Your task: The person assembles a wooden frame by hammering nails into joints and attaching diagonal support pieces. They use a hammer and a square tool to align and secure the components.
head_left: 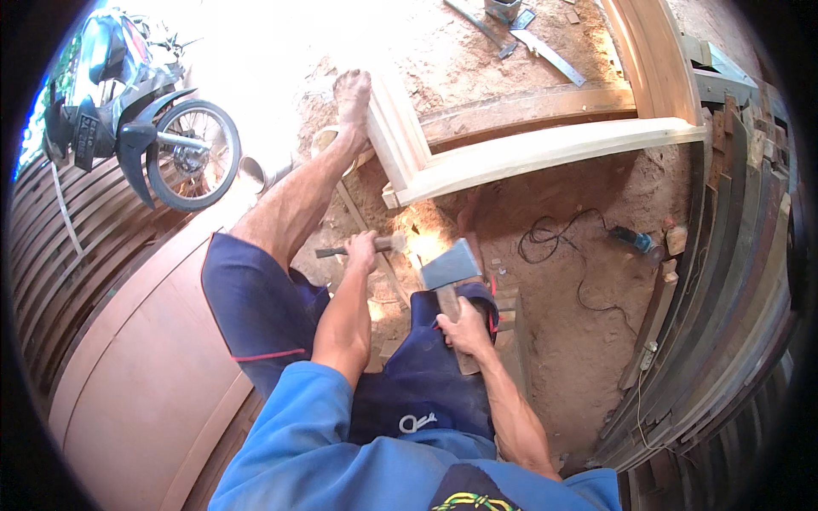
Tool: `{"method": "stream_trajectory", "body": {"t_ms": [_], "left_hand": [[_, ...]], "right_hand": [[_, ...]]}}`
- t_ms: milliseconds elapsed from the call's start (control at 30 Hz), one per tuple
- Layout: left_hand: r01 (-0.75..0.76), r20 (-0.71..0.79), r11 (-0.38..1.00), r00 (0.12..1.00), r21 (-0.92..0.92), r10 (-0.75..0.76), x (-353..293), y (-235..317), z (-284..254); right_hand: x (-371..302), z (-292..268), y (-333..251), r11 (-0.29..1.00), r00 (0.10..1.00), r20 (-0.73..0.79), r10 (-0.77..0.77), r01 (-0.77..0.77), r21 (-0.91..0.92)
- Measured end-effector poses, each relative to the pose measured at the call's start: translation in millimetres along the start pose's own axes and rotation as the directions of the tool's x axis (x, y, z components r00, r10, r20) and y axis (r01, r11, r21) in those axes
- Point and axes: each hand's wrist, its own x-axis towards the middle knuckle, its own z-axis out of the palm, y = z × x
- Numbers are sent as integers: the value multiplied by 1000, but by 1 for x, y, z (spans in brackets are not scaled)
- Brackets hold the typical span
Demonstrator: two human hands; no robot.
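Note:
My left hand (361, 253) is closed around a chisel (331, 252), its dark blade pointing left and its handle end to the right. In my right hand (466, 330) is a mallet (450, 266) with a blocky blue-grey head and a wooden handle. The mallet head is up in front of my right thigh, apart from the chisel. Beyond both hands lies a pale wooden frame (545, 158) with moulded edges. My bare left foot (352, 95) rests against its left corner.
A hammer (486, 32) and a try square (550, 56) lie on the dirt beyond the frame. A blue power tool (635, 239) with a loose cord sits to the right, near stacked boards (724, 315). A motorcycle (183, 153) and a wooden panel (145, 375) are at left.

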Motion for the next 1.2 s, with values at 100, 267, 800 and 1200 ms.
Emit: {"method": "stream_trajectory", "body": {"t_ms": [100, 267, 800, 1200], "left_hand": [[-13, 126, 994, 992, 104, 0, -6, 39, 23], [-360, 318, 933, 882, -24, 348, -41, 175, -2], [-986, 278, 75, 115, 150, 954, -249, 483, -77], [-942, 448, 167, 20, -291, 894, -251, 590, -64]], "right_hand": [[-21, -32, 8, 895, 996, 54, 69, -86, 438], [-37, -92, 52, 469, 977, -50, 208, -54, 882], [-183, -152, 133, -28, 946, -319, -59, 318, 948], [-209, -288, 173, -171, 930, -357, 91, 368, 914]]}}
